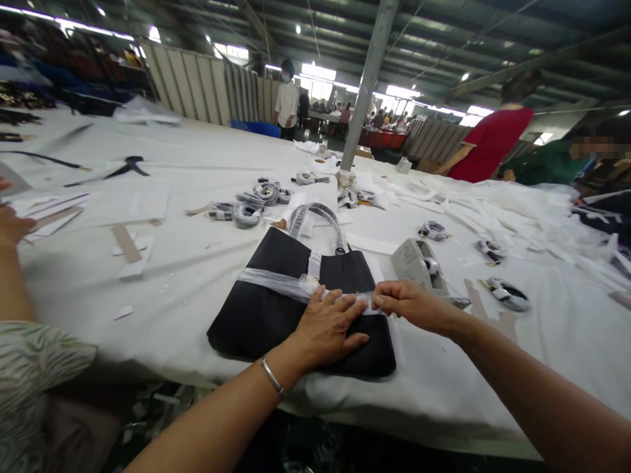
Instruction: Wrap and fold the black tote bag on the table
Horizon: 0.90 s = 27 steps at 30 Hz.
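A black handbag lies flat near the table's front edge, its handle wrapped in clear film and pointing away from me. Across the bag's middle runs a band of translucent wrapping film. My left hand rests on the bag with fingers stretched over the band. At the bag's right side my right hand is closed, its thumb and fingers pinching the end of the film. A grey tape dispenser stands just beyond my right hand.
Several film-wrapped coiled straps lie behind the bag, and more are at the right. Card strips are on the left. A co-worker's hand is at the left edge. A post rises behind the table. White sheets are heaped at right.
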{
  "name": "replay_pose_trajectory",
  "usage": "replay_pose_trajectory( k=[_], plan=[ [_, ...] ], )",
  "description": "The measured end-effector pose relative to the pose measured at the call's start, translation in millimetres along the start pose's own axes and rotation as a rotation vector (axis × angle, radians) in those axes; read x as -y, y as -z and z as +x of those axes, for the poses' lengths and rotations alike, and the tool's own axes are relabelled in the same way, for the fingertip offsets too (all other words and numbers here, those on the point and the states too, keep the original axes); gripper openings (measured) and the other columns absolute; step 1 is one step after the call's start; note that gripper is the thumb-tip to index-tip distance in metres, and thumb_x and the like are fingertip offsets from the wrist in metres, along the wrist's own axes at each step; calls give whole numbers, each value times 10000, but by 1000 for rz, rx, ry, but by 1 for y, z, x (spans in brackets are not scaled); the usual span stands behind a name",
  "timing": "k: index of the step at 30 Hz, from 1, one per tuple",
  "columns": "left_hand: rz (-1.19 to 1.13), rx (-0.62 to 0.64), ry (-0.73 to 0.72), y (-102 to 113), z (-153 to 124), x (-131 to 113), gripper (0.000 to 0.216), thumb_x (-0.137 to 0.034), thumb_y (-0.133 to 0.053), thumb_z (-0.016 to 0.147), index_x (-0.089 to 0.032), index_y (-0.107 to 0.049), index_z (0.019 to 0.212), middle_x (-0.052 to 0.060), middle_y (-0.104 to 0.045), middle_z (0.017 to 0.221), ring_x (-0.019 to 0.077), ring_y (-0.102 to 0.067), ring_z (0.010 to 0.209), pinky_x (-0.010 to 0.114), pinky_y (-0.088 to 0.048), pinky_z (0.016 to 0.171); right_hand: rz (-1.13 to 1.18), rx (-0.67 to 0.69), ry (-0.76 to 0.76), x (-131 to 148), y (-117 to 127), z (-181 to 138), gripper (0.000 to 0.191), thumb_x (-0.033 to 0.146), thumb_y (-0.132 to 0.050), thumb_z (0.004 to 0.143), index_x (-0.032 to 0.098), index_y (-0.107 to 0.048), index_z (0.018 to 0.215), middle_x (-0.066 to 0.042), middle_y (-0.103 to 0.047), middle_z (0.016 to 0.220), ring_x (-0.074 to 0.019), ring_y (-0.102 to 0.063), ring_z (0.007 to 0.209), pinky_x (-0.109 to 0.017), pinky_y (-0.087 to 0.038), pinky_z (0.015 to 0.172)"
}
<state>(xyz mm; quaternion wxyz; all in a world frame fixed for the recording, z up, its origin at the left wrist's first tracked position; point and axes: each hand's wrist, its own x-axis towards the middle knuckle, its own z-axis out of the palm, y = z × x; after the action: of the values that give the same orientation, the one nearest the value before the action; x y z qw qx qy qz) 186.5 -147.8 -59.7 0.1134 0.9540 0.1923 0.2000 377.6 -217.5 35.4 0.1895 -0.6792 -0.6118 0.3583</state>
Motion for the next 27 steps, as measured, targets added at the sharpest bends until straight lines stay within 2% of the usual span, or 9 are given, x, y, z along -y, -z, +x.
replay_pose_trajectory(
  k=[4, 8, 10, 15, 24, 27],
  plan=[
    [-25, -14, -18, 1, 0, 1, 602, -597, -485, 883, -308, -349, 1393, 29, -491, 1364, 301, -396, 1261, 579, -204, 1086, -373, 19, -237, -6, 3, 29, 231, 321, -516, 781, 166, -531, 611, 3, -504, 567, -116, -433, 545, -244, -302, 515],
    [-67, -32, 7, -2, 1, 2, 667, -577, -543, 861, -213, -347, 1385, 71, -524, 1325, 294, -407, 1252, 558, -190, 1106, -467, 10, -309, -11, 2, 38, 206, 307, -586, 730, 165, -561, 583, -7, -520, 551, -129, -451, 549, -255, -281, 507],
    [-79, -35, 8, -2, 1, 2, 685, -563, -568, 853, -208, -334, 1389, 67, -531, 1315, 283, -413, 1247, 545, -186, 1116, -473, 40, -329, -12, 2, 42, 198, 297, -597, 720, 165, -573, 575, -6, -527, 540, -128, -461, 542, -253, -284, 502],
    [-21, -12, -15, -1, 1, 1, 638, -566, -524, 875, -288, -311, 1409, 31, -500, 1351, 294, -401, 1250, 574, -216, 1091, -442, 103, -343, -16, 5, 48, 214, 307, -590, 731, 166, -591, 569, -1, -546, 529, -116, -466, 509, -238, -296, 468],
    [29, -1, -8, -4, 4, 1, 604, -603, -479, 882, -346, -320, 1405, 4, -504, 1348, 290, -390, 1255, 569, -241, 1081, -412, 31, -399, -19, 4, 39, 314, 376, -601, 767, 164, -593, 535, -32, -615, 522, -124, -529, 489, -234, -319, 472],
    [36, 3, -3, -5, 5, 1, 593, -602, -480, 881, -344, -335, 1396, -1, -511, 1341, 293, -399, 1243, 570, -257, 1065, -400, -1, -414, -20, 6, 37, 331, 413, -655, 745, 167, -597, 530, -20, -571, 444, -124, -510, 453, -238, -317, 474]
  ],
)
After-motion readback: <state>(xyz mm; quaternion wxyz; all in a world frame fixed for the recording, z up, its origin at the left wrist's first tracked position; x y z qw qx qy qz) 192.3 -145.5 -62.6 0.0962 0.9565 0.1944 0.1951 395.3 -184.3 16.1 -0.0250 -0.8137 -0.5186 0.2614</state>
